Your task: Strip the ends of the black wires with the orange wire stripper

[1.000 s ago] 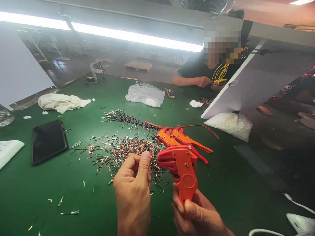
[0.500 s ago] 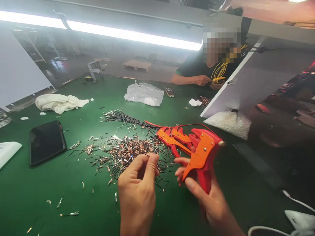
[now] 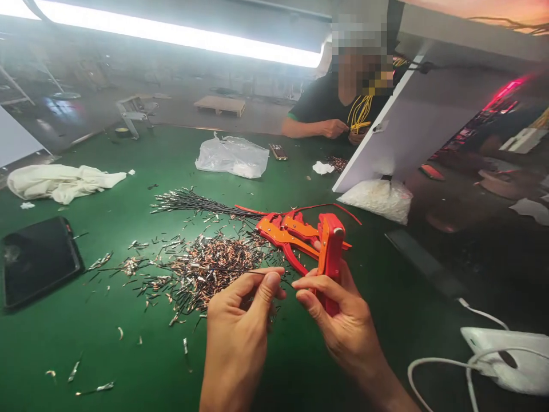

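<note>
My left hand (image 3: 240, 326) pinches a thin black wire (image 3: 231, 270) between thumb and forefinger; the wire reaches out to the left above the pile of scraps. Wrapped in my right hand (image 3: 349, 317) is a red and orange wire stripper (image 3: 332, 252), held upright. The right thumb and forefinger come together beside the wire's short right end; whether they touch it I cannot tell. Behind my hands lies another red and orange tool (image 3: 272, 230) of like make, next to a bundle of black wires (image 3: 193, 201) with silvery ends.
Black and copper-coloured wire scraps (image 3: 214, 260) are heaped on the green table (image 3: 141, 343). A black phone (image 3: 40, 260), white cloth (image 3: 64, 180), clear plastic bag (image 3: 234, 157) and white device with a cable (image 3: 510, 360) lie around. Across the table, a person's hand (image 3: 334, 129) works at yellow wires.
The stripper has turned in my right hand, and its fingertips have moved left, close to the wire. My left hand still pinches the wire. The view has swung slightly right.
</note>
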`<state>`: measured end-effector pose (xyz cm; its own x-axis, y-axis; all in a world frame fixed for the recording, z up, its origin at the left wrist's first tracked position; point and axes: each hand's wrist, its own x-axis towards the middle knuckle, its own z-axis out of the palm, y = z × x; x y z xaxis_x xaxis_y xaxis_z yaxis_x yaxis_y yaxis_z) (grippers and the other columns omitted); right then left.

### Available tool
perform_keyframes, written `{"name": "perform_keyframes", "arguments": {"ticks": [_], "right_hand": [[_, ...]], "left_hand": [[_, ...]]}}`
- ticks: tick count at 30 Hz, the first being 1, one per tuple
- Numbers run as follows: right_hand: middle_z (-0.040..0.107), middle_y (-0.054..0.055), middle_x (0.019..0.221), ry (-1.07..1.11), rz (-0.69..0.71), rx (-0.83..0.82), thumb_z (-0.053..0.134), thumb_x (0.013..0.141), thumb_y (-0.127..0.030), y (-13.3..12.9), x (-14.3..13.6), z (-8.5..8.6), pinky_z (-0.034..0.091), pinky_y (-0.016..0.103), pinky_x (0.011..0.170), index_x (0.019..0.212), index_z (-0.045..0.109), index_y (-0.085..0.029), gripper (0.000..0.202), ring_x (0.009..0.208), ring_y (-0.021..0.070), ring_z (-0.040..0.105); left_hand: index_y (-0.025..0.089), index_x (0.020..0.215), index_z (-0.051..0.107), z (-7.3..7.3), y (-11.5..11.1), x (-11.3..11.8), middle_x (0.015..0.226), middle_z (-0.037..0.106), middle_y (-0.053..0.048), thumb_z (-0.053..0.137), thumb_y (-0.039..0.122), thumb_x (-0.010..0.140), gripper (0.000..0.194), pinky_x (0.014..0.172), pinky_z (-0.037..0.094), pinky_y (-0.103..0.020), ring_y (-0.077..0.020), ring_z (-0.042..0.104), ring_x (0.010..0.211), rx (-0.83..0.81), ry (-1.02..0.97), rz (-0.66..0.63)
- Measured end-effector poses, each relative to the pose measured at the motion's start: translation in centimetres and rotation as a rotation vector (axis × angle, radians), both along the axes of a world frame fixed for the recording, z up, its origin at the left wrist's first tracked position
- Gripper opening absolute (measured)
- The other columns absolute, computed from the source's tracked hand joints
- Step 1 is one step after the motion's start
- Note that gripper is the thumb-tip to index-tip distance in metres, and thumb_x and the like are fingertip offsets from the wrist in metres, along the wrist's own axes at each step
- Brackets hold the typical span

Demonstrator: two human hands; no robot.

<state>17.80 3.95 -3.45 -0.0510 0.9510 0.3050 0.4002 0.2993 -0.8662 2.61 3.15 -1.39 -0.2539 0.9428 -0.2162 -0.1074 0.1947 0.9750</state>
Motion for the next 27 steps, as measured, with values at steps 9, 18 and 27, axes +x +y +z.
{"name": "perform_keyframes", "arguments": {"ticks": [9,18,27], "right_hand": [[0.059,0.006,0.097,-0.044,-0.007,0.041,0.064,0.087,-0.031,0.0,0.0,-0.3,0.046,0.031,0.087,0.076,0.070,-0.023,0.015,0.092,0.0202,0.057],[0.057,0.007,0.098,-0.099,0.077,0.080,0.063,0.087,-0.027,-0.1,0.0,-0.7,0.048,0.031,0.085,0.075,0.067,-0.023,0.014,0.097,0.0221,0.056],[0.045,0.009,0.114,-0.094,0.014,0.165,0.062,0.090,-0.028,0.4,-0.4,-1.6,0.048,0.034,0.082,0.078,0.072,-0.022,0.017,0.091,0.0202,0.054]], "left_hand": [[0.021,0.080,0.073,0.3,-0.4,1.1,0.065,0.064,0.000,0.063,0.041,0.086,0.022,0.053,0.043,-0.021,-0.0118,0.056,0.056,0.114,0.218,-0.078],[0.020,0.064,0.053,0.6,-1.1,1.3,0.057,0.049,0.005,0.053,0.020,0.092,0.028,0.051,0.034,-0.021,-0.0083,0.043,0.049,0.414,0.643,0.138],[0.019,0.060,0.060,0.8,-0.1,0.3,0.057,0.049,0.004,0.062,0.036,0.087,0.031,0.049,0.032,-0.021,-0.0093,0.042,0.052,0.189,0.341,0.009]]}}
